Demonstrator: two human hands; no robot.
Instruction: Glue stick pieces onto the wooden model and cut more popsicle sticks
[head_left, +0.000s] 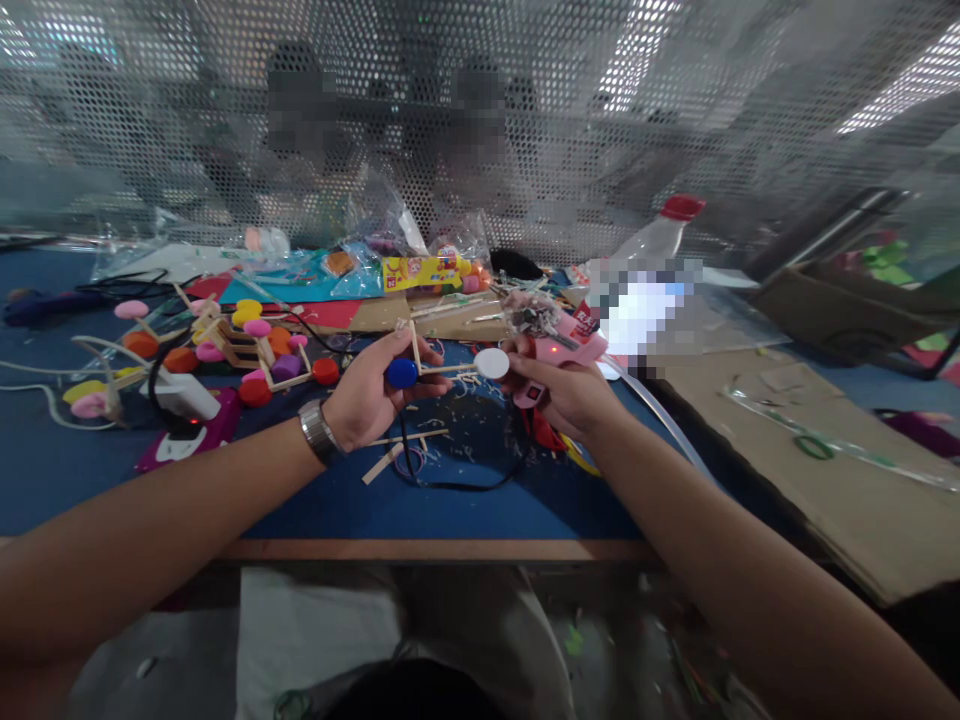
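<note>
Near the middle of the table, my left hand [375, 390] has its fingers closed on a small frame of wooden sticks [448, 370]. A blue bottle cap [403, 374] sits at the frame's left corner, beside an upright stick. At its right end is a white disc [493, 363], which looks like a bottle cap. My right hand [559, 390] pinches the white disc at its right edge; whether disc and stick are joined I cannot tell. Just behind my right hand is a pink tool [562, 343] with a small red light, resembling a glue gun, partly hidden by the fingers.
To the left lie stick models with coloured caps [259, 350] and a purple power strip [191, 435] with a white plug. A black cable [465, 487] loops below my hands. Behind are a yellow packet [422, 272], a lit screen [641, 315] and a bottle [652, 240]. Cardboard [840, 450] lies right.
</note>
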